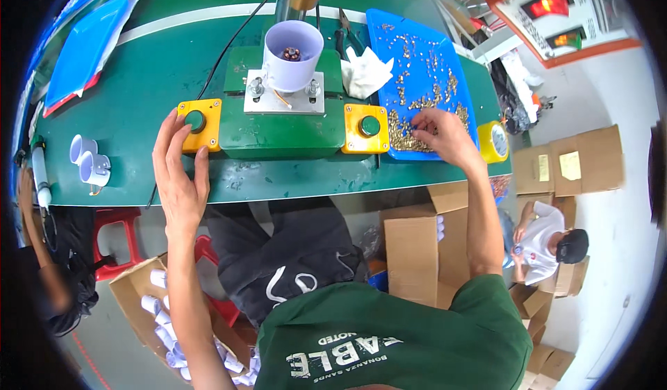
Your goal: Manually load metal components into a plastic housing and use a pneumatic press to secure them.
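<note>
Your pale cup (288,77) stands upright on the metal plate (306,106) of the green fixture (278,136), between two bolts, probably so it cannot wander; a coppery piece (291,54) sits inside. Your left hand (182,178) has its grip spread and empty, fingertips at the left yellow button box (208,140), likely for an easy press. Your right hand (445,136) dips into the brass-coloured pieces (410,140) in the blue tray (379,25); I cannot tell whether its grip holds any. The tray lies beside the fixture on the bench (128,126), presumably for short reaches.
</note>
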Available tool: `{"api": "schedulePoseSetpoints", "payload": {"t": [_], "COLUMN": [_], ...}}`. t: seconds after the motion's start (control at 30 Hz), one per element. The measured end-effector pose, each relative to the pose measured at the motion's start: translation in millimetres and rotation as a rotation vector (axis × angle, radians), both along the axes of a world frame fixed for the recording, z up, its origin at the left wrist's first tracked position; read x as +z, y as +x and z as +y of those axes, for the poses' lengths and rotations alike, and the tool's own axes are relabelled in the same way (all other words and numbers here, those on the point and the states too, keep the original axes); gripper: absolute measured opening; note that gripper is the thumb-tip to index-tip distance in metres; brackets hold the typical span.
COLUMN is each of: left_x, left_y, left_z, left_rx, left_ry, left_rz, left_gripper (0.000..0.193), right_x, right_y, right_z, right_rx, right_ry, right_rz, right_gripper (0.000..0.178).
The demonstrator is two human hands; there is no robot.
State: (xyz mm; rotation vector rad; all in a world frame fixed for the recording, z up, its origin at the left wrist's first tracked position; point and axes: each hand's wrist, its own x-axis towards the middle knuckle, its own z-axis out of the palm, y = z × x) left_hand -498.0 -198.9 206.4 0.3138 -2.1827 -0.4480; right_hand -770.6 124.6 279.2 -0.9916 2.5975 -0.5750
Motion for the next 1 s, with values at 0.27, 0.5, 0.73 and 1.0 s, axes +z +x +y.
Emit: {"api": "schedulePoseSetpoints", "payload": {"t": [0.27, 0.5, 0.73, 1.0], "left_x": [-2.9, -4.9, -6.4, -2.5], "left_y": [1.4, 2.5, 2.2, 1.0], "left_z": [-0.4, -1.3, -1.1, 1.4], "left_rx": [0.000, -0.019, -0.007, 0.024], "left_ry": [0.042, 0.080, 0.084, 0.064], "left_rz": [-0.056, -0.036, -0.059, -0.043], "left_gripper": [0.038, 0.037, 0.036, 0.038], "right_x": [11.8, 62.7, 69.5, 83.4], "right_y": [-15.8, -18.0, -17.8, 20.1], "right_z": [-1.1, -47.6, -64.7, -125.7], "right_rx": [-0.083, 0.013, 0.084, 0.238], "right_ry": [-0.164, -0.069, -0.389, -0.855], "right_rz": [0.104, 0.203, -0.231, -0.176], "right_gripper": [0.015, 0.012, 0.011, 0.029]}}
